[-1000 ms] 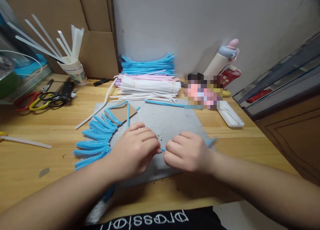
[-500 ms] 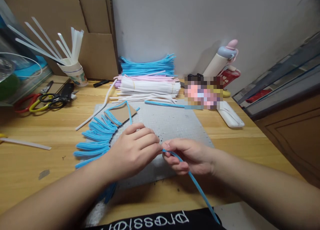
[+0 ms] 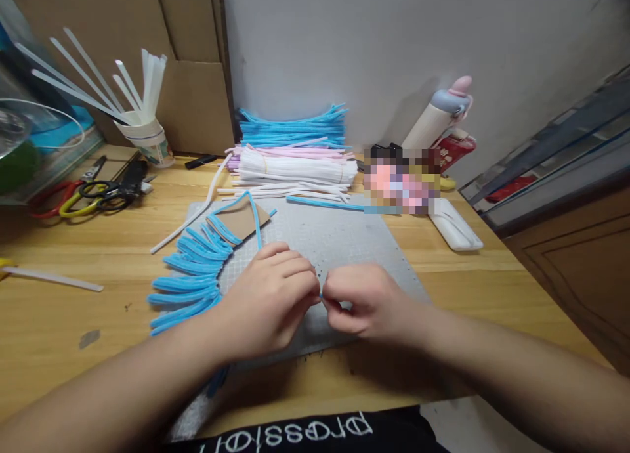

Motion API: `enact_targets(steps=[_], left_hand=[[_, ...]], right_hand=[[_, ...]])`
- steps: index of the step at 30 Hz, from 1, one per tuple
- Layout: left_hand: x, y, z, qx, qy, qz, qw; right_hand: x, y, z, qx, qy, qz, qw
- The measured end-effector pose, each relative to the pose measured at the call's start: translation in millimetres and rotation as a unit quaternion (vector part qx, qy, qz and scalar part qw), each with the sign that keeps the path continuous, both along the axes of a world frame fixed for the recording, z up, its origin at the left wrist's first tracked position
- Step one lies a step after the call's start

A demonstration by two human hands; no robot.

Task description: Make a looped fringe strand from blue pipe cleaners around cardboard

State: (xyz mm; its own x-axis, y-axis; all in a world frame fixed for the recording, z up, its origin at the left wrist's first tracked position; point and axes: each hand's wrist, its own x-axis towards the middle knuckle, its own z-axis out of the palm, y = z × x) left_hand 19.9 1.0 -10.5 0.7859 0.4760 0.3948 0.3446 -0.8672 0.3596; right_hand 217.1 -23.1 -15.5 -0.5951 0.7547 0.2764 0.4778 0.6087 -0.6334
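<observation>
A blue pipe cleaner [image 3: 257, 226] rises to a bend above a piece of cardboard [image 3: 249, 222] and runs down behind my left hand [image 3: 275, 295]. My left fingers are closed on it. Close beside it, my right hand [image 3: 361, 302] is closed with its fingers curled, pinching the same pipe cleaner at a tiny blue bit between the two hands. The rest of its length is hidden. Left of my left hand, looped blue pipe cleaners [image 3: 194, 262] fan out along a curved edge, partly covered by my forearm.
A grey mat [image 3: 344, 236] lies under the hands. Behind it are bundles of blue pipe cleaners [image 3: 293, 128] and white pipe cleaners [image 3: 300, 169]. Scissors [image 3: 81, 200] and a cup of white sticks [image 3: 147, 144] stand left; a bottle [image 3: 433, 125] and a white case [image 3: 457, 226] are right.
My right hand has turned over, from palm partly up to knuckles up. The long blue tail that hung below it is out of sight. My left hand has barely moved.
</observation>
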Motion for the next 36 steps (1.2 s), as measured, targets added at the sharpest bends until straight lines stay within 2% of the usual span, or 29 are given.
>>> enact_targets(steps=[1,2,3,4,5,6,7,8,9,10,11,12,14,16,18,21,25,26,28,31,33,35,36], left_hand=[[0.3,-0.3,0.5,-0.020,0.003,0.002,1.000],[0.3,-0.3,0.8,-0.039,0.007,0.003,0.999],[0.2,-0.1,0.8,-0.055,0.012,0.005,0.998],[0.0,0.4,0.6,-0.065,0.017,0.007,0.998],[-0.3,1.1,0.2,-0.065,0.022,0.010,0.998],[-0.7,2.1,-0.3,-0.055,0.025,0.012,0.998],[-1.2,3.2,-0.8,-0.037,0.026,0.015,0.999],[-1.6,4.3,-1.3,-0.014,0.027,0.017,0.999],[-2.1,5.1,-1.7,0.009,0.028,0.019,0.999],[-2.5,5.8,-2.0,0.030,0.030,0.020,0.999],[-2.8,6.1,-2.1,0.047,0.031,0.022,0.998],[-3.2,6.2,-2.0,0.061,0.032,0.023,0.997],[-3.5,5.8,-1.8,0.077,0.030,0.022,0.996],[-3.6,5.4,-2.1,0.076,0.019,0.016,0.997],[-3.4,5.5,-3.3,0.057,0.003,0.013,0.998],[-3.1,6.4,-6.2,0.036,-0.014,0.002,0.999],[-3.8,7.2,-8.3,0.082,-0.024,-0.009,0.996],[-4.1,7.1,-8.1,0.098,-0.026,-0.010,0.995],[-4.4,6.7,-7.5,0.125,-0.026,-0.012,0.992],[-4.0,5.5,-6.7,0.147,-0.029,-0.010,0.989],[-3.3,4.0,-6.0,0.151,-0.028,-0.005,0.988],[-2.3,2.1,-4.8,0.136,-0.021,-0.002,0.991],[-1.7,1.1,-4.0,0.121,-0.018,0.000,0.992]], right_hand=[[1.8,-0.4,-0.8,0.127,-0.044,0.023,0.991],[3.2,-0.7,-1.7,0.231,-0.079,0.044,0.969],[4.2,-0.9,-2.4,0.305,-0.104,0.056,0.945],[4.6,-0.9,-3.1,0.341,-0.122,0.057,0.930],[4.5,-0.6,-3.4,0.340,-0.127,0.050,0.931],[4.1,-0.2,-3.3,0.300,-0.122,0.036,0.946],[3.6,0.5,-2.7,0.220,-0.106,0.018,0.970],[3.1,1.4,-1.6,0.103,-0.079,-0.002,0.992],[3.0,2.5,-0.1,-0.044,-0.042,-0.021,0.998],[3.2,3.7,1.5,-0.200,0.001,-0.036,0.979],[3.8,4.8,3.1,-0.345,0.046,-0.046,0.936],[4.7,5.8,4.3,-0.464,0.090,-0.053,0.880],[6.8,6.8,5.1,-0.614,0.171,-0.057,0.768],[8.4,6.7,3.4,-0.686,0.235,-0.054,0.687],[9.3,5.9,0.5,-0.724,0.276,-0.047,0.631],[9.4,4.6,-3.0,-0.745,0.299,-0.043,0.595],[8.1,2.7,-2.7,-0.772,0.300,-0.019,0.560],[7.4,2.1,-2.1,-0.769,0.305,-0.017,0.561],[5.3,0.7,-1.2,-0.750,0.314,-0.023,0.582],[1.0,-1.4,-1.3,-0.700,0.300,-0.039,0.647],[-2.1,-3.0,-1.8,-0.630,0.273,-0.056,0.725],[-4.3,-5.1,-2.0,-0.499,0.218,-0.076,0.835],[-4.7,-6.5,-1.9,-0.405,0.178,-0.081,0.893]])
